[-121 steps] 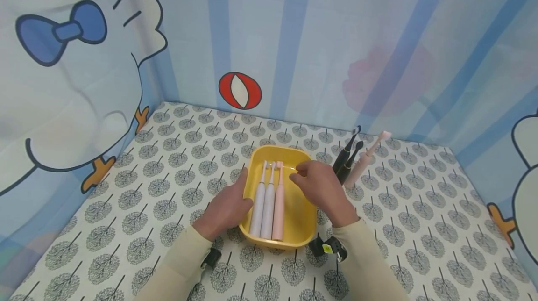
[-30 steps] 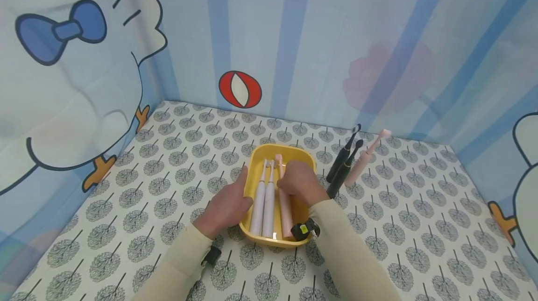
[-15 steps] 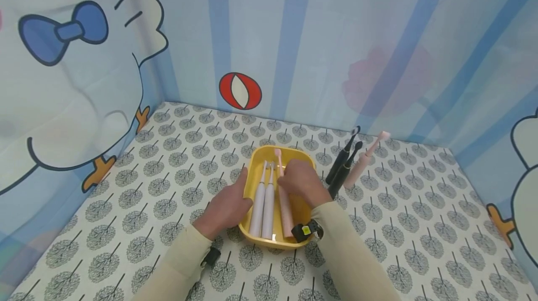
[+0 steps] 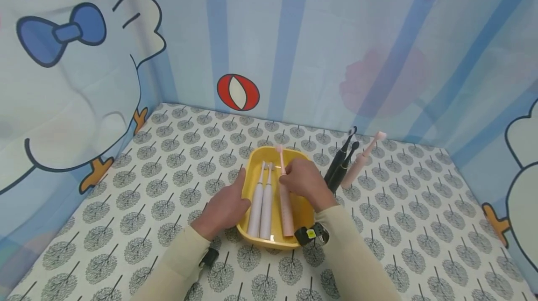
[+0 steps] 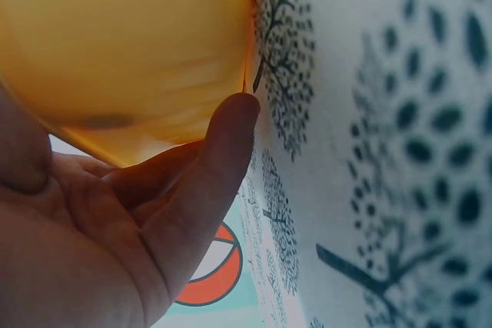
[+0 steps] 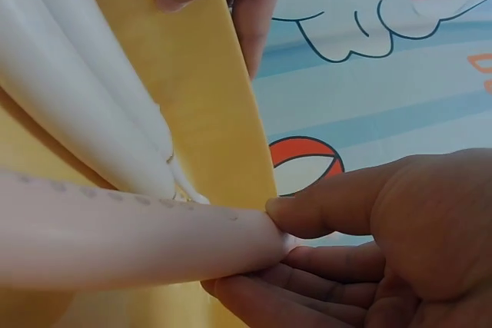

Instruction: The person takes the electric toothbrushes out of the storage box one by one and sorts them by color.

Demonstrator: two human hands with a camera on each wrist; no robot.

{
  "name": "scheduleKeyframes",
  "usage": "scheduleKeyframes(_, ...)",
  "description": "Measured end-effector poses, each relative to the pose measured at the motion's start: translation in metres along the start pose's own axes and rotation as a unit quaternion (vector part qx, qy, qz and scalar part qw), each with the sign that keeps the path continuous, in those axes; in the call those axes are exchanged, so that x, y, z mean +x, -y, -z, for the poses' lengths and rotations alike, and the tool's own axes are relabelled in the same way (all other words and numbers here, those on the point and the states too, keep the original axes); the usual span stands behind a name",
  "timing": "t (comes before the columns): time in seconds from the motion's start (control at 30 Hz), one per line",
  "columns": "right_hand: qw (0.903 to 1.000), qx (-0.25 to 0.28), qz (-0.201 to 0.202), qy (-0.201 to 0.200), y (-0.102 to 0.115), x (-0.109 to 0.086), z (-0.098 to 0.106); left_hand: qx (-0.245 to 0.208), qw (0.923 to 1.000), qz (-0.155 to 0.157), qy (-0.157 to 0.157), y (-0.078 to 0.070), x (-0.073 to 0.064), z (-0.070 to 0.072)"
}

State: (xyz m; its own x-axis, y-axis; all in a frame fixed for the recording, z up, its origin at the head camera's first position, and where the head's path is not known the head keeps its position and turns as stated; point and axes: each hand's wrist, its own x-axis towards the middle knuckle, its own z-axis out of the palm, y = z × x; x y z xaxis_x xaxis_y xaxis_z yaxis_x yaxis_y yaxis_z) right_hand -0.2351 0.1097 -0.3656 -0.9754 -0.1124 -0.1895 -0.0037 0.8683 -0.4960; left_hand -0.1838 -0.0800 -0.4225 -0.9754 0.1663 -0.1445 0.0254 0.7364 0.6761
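My left hand grips the left rim of a yellow plastic bin, thumb on the inside and fingers along the outer wall. Over the bin's right half, my right hand pinches a pink electric toothbrush near the top of its handle. Its brush head rises to the far rim, while its base stays low at the near end. Two white electric toothbrushes lie side by side along the bin's left side. In the right wrist view, thumb and fingers close around the pink handle.
Right of the bin, partly behind my right wrist, are two black electric toothbrushes and another pink toothbrush. A tree-print cloth covers the table. A cartoon-print curtain hangs at the back and sides.
Four seconds ago the pink toothbrush lay beside the white ones, with my right hand over the bin's right side. The hand has since gripped it, shifted it right and raised its head end slightly.
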Motion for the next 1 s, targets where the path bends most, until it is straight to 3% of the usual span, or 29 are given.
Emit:
scheduleKeyframes(0.47, 0.9979, 0.045, 0.005, -0.047, 0.001, -0.013, 0.01, -0.007, 1.0, 0.0, -0.003, -0.001, 0.0, 0.0)
scheduleKeyframes(1.0, 0.9865, 0.076, 0.061, -0.131, 0.001, -0.031, 0.016, -0.013, 0.9999, 0.001, -0.002, 0.0, 0.001, -0.001)
